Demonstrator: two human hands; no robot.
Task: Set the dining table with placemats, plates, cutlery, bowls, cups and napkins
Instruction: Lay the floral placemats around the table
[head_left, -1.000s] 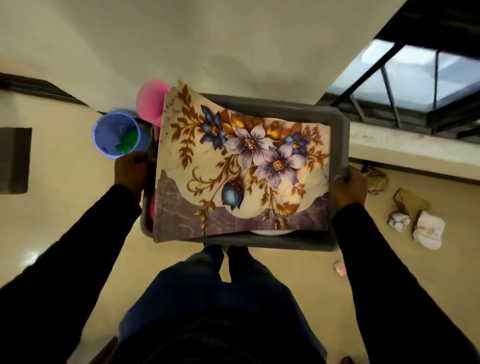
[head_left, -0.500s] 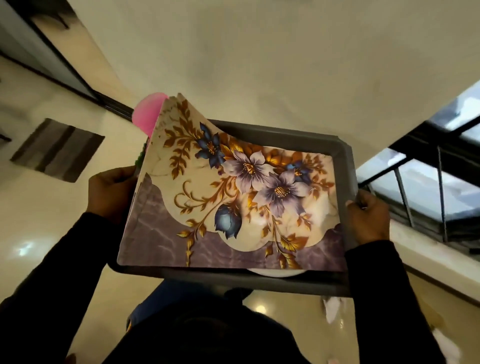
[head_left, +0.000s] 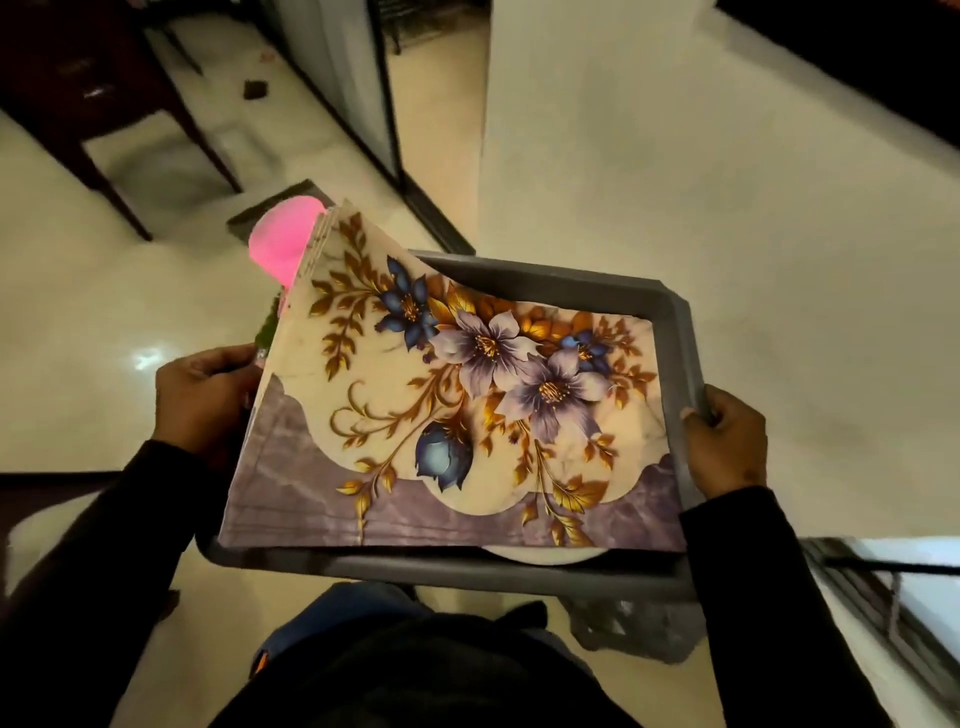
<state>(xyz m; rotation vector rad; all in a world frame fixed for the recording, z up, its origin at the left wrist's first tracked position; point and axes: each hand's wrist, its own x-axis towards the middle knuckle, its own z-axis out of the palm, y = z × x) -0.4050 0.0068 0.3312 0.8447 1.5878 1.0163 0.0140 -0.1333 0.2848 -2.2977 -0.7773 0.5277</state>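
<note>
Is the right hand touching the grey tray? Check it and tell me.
Touching. The head view shows the right hand gripping the grey tray at its right rim, thumb over the edge.

Both arms wore long, plain black sleeves ending at the wrists; the left hand (head_left: 200, 397) and right hand (head_left: 727, 447) were bare, without gloves; the torso was in dark clothing with a small orange mark; blue trousers showed below.

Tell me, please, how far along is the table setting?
Nothing looks set yet; no dining table shows. In hand: the left hand and right hand carry the grey tray, with floral placemats on top and a pink item beside them. All the laying is left.
</note>
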